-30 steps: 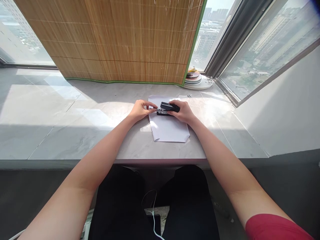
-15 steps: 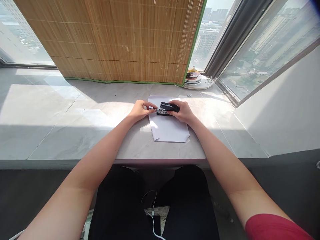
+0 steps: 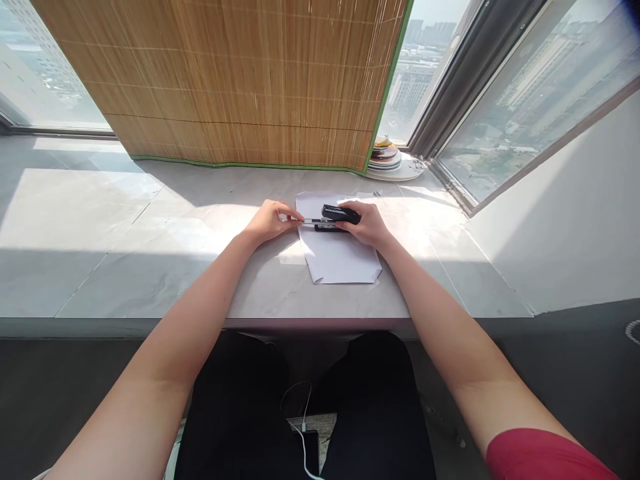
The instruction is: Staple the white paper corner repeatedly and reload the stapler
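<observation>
A black stapler [image 3: 340,214] lies over white paper sheets [image 3: 344,260] on the tiled sill, its top raised from its base. My right hand [image 3: 367,223] is closed around the stapler's right end. From the left end of the stapler a thin metal rail [image 3: 314,221] sticks out. The fingertips of my left hand [image 3: 276,220] pinch the rail's outer end, at the left edge of the paper.
A stack of plates [image 3: 395,164] stands at the back right by the window frame. The bamboo blind [image 3: 240,87] hangs behind the sill [image 3: 150,280]. Small metal-looking strips [image 3: 377,194] lie just behind the paper. A white cable [image 3: 304,447] hangs below, between the knees.
My left hand has moved left, away from the stapler, and more of the metal rail shows between them. My right hand has barely moved.
</observation>
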A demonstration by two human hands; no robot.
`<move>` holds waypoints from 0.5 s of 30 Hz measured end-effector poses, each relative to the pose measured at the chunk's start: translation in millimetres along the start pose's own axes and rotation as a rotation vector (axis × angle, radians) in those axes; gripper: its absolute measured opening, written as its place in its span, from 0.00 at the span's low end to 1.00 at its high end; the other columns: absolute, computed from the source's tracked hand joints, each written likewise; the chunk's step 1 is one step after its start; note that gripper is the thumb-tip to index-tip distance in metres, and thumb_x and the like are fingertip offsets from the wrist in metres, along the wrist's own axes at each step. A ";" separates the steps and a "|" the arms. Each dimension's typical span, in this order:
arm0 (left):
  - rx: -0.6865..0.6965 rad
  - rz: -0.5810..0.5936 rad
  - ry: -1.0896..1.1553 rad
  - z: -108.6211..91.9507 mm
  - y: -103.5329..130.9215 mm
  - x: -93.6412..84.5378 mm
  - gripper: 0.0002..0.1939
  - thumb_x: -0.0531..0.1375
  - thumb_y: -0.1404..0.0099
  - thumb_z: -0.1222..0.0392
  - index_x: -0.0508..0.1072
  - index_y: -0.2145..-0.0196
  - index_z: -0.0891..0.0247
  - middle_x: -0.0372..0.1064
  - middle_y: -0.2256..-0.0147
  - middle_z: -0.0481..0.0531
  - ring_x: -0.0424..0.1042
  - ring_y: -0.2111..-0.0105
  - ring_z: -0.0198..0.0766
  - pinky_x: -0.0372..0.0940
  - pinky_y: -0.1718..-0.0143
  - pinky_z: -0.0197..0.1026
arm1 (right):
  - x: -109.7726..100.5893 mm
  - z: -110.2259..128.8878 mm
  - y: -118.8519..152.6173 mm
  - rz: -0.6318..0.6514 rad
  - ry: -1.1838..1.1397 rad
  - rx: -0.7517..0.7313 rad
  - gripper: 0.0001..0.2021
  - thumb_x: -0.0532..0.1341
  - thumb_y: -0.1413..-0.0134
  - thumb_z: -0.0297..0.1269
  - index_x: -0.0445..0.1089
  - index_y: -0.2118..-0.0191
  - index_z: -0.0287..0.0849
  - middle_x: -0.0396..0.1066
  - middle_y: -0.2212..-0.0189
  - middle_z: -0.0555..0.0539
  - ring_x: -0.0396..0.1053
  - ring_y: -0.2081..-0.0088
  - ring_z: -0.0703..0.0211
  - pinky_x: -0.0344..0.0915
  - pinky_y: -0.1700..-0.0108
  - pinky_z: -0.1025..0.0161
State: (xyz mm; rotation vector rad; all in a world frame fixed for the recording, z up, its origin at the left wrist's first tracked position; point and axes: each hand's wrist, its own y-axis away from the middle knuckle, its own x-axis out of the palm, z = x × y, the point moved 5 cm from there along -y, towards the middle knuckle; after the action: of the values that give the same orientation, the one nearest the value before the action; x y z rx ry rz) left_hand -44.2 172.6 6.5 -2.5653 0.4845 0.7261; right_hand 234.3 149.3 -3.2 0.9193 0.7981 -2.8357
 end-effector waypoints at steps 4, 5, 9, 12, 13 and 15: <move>0.060 0.015 0.093 -9.4 -1.0 8.2 0.15 0.77 0.45 0.53 0.88 0.59 0.54 0.81 0.63 0.54 0.73 0.64 0.44 0.68 0.55 0.48 | -2.3 15.6 2.0 -0.004 -0.057 -0.073 0.22 0.74 0.49 0.54 0.83 0.53 0.46 0.82 0.58 0.43 0.77 0.57 0.45 0.75 0.49 0.45; 0.076 0.026 0.124 -12.2 -1.7 11.7 0.18 0.77 0.46 0.54 0.87 0.57 0.54 0.81 0.62 0.54 0.73 0.64 0.44 0.68 0.54 0.48 | -1.3 21.3 2.9 0.004 -0.070 -0.097 0.21 0.74 0.49 0.54 0.83 0.54 0.47 0.82 0.59 0.43 0.77 0.58 0.46 0.74 0.50 0.46; 0.097 0.037 0.156 -17.2 -4.8 23.6 0.21 0.79 0.49 0.57 0.83 0.57 0.54 0.80 0.61 0.51 0.72 0.63 0.43 0.66 0.55 0.46 | 7.6 40.6 6.8 0.065 -0.093 -0.132 0.20 0.73 0.46 0.56 0.83 0.55 0.47 0.81 0.62 0.44 0.74 0.60 0.47 0.73 0.53 0.48; 0.109 0.018 0.144 -18.2 -6.1 26.0 0.18 0.78 0.47 0.58 0.82 0.59 0.56 0.79 0.60 0.52 0.71 0.61 0.44 0.65 0.54 0.46 | 11.0 48.2 9.5 0.054 -0.085 -0.127 0.19 0.72 0.44 0.55 0.82 0.53 0.48 0.80 0.61 0.44 0.73 0.58 0.47 0.73 0.52 0.48; 0.115 -0.001 0.133 -18.8 -6.2 24.9 0.18 0.78 0.46 0.57 0.81 0.58 0.56 0.79 0.60 0.52 0.71 0.61 0.45 0.66 0.53 0.47 | 10.9 49.3 10.2 0.037 -0.085 -0.128 0.19 0.72 0.43 0.54 0.82 0.52 0.48 0.80 0.60 0.44 0.73 0.58 0.47 0.73 0.52 0.48; 0.144 -0.041 0.080 -21.3 -6.3 21.2 0.18 0.79 0.45 0.54 0.81 0.59 0.55 0.79 0.57 0.54 0.72 0.57 0.48 0.66 0.49 0.49 | 9.4 49.3 10.9 0.005 -0.082 -0.141 0.18 0.72 0.44 0.51 0.82 0.51 0.48 0.79 0.59 0.43 0.74 0.57 0.46 0.73 0.52 0.48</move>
State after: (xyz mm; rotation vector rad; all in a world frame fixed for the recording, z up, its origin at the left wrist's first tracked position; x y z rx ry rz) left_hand -15.7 163.1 13.0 -2.4691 0.4895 0.5558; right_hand 202.5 116.6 20.5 0.7804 0.9699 -2.7502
